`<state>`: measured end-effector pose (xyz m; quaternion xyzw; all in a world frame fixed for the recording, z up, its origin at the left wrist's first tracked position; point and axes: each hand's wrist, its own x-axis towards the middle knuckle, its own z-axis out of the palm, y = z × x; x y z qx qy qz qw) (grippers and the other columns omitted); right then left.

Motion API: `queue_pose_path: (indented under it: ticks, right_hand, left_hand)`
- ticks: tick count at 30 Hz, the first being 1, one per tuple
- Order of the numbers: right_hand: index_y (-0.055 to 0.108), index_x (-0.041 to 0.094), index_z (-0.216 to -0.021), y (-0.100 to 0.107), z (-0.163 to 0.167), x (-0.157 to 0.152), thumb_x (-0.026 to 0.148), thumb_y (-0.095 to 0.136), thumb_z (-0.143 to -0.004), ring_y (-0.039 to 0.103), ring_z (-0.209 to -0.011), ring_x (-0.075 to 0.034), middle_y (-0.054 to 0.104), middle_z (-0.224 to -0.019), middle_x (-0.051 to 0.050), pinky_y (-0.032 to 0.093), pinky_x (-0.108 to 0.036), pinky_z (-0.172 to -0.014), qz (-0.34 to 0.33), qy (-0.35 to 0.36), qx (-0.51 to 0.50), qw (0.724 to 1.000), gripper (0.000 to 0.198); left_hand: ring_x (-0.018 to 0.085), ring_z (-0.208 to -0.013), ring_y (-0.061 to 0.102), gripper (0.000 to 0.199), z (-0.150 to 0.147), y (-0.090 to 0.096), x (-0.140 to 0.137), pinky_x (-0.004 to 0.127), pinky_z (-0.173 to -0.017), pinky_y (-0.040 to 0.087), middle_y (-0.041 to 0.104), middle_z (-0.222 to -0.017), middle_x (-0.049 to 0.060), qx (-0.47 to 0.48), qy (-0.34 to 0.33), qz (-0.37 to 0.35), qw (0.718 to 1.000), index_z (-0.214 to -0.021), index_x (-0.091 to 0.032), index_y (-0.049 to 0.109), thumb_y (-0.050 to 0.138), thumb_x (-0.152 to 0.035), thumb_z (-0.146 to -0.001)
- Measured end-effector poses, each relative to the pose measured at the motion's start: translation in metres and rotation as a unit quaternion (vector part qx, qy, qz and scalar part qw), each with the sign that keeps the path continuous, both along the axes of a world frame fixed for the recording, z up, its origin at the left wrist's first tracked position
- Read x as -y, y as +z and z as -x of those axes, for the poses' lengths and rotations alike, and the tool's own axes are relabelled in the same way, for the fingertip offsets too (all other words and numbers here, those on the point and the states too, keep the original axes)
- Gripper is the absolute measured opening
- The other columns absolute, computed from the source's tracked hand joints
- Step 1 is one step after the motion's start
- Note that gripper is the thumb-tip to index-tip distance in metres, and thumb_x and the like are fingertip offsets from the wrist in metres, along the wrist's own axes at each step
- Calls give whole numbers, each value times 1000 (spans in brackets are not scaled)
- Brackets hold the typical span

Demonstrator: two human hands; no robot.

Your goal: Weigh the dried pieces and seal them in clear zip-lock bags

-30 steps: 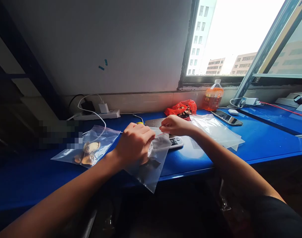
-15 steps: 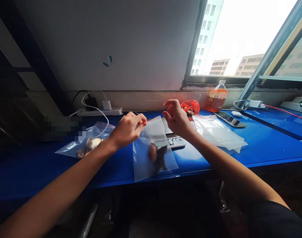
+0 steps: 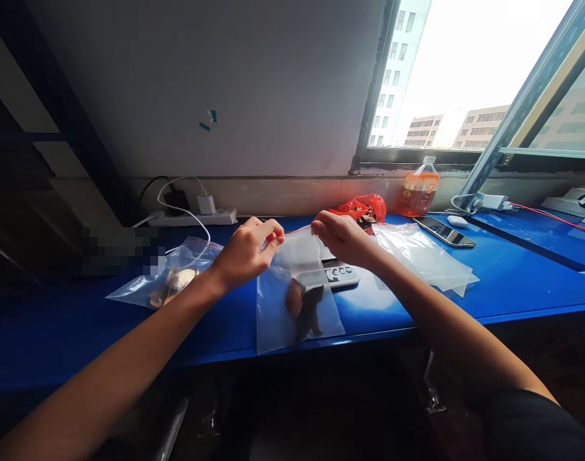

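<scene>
A clear zip bag (image 3: 276,314) with a red strip along its top hangs between my hands, its lower part over the front of the blue table. Inside it show brown and dark dried pieces (image 3: 308,308), blurred by the plastic. My left hand (image 3: 251,250) pinches the bag's top left corner. At the top right corner my right hand (image 3: 340,235) is closed on the same edge. Partly behind the bag stands a white kitchen scale (image 3: 343,274) with round buttons. Left of my left wrist lies another clear bag (image 3: 141,285) with pale and brown pieces in it.
Flat clear bags (image 3: 424,256) lie stacked on the blue table (image 3: 523,282) to the right. Behind them are a red plastic bag (image 3: 376,206) of dark pieces, a bottle of orange drink (image 3: 420,189) and a phone (image 3: 446,232). A power strip (image 3: 194,218) runs along the wall.
My right hand has come down from above the bag's right corner and closed on the top edge. The left hand keeps its pinch in the same place.
</scene>
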<state>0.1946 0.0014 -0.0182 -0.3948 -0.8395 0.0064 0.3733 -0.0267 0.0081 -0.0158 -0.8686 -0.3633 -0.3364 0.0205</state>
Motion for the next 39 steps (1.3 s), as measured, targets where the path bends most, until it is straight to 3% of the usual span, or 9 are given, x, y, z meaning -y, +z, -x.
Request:
queue_pose_path:
  ticks: [8,13,17,20,23,32,39]
  right_hand:
    - [48,18,-85,-2,-1,0,32,34,-95,49,-62,-16,60,-75,-7,30,-28,-58,-35,-28,61,997,23]
    - [44,19,-90,-6,3,-3,24,36,-93,53,-71,-16,61,-85,-8,38,-28,-66,-65,3,-27,998,10]
    - [42,19,-95,-14,20,1,22,40,-89,54,-82,-19,57,-94,-11,42,-32,-74,-105,-36,-107,988,7]
    - [41,19,-98,-22,37,8,20,42,-85,54,-92,-20,55,-100,-10,43,-34,-81,-28,-35,-165,985,14]
    - [41,20,-95,-26,45,13,16,39,-81,53,-89,-19,54,-96,-8,44,-33,-78,61,-13,-188,980,14]
    - [41,22,-96,-31,41,16,22,35,-86,50,-87,-19,54,-95,-5,42,-33,-77,49,-1,-169,984,11]
    - [42,23,-97,-31,41,18,25,35,-88,51,-82,-17,53,-91,-2,40,-31,-73,111,20,-185,976,11]
  left_hand:
    - [18,-81,58,15,0,2,2,30,-73,48,61,-82,4,3,-8,20,1000,-88,-19,62,49,-28,-87]
    - [18,-79,58,16,0,1,0,30,-71,48,61,-80,4,-3,8,13,1000,-87,-19,61,50,-29,-87]
    - [16,-74,57,16,-2,-5,1,29,-70,47,59,-78,2,-4,1,-7,1000,-93,-19,61,50,-30,-89]
    - [17,-71,56,18,-7,-8,6,29,-69,45,57,-71,2,-22,-28,-52,998,-95,-17,62,50,-29,-90]
    - [19,-73,55,18,-12,-11,11,31,-72,43,58,-69,3,-48,-39,-99,993,-90,-16,64,48,-26,-90]
    - [19,-69,56,26,-17,-14,19,34,-71,41,61,-65,4,-39,-13,-134,990,-83,-15,67,45,-26,-91]
    - [20,-71,57,29,-18,-14,20,35,-72,40,64,-67,5,-42,-3,-142,989,-79,-16,69,44,-28,-91]
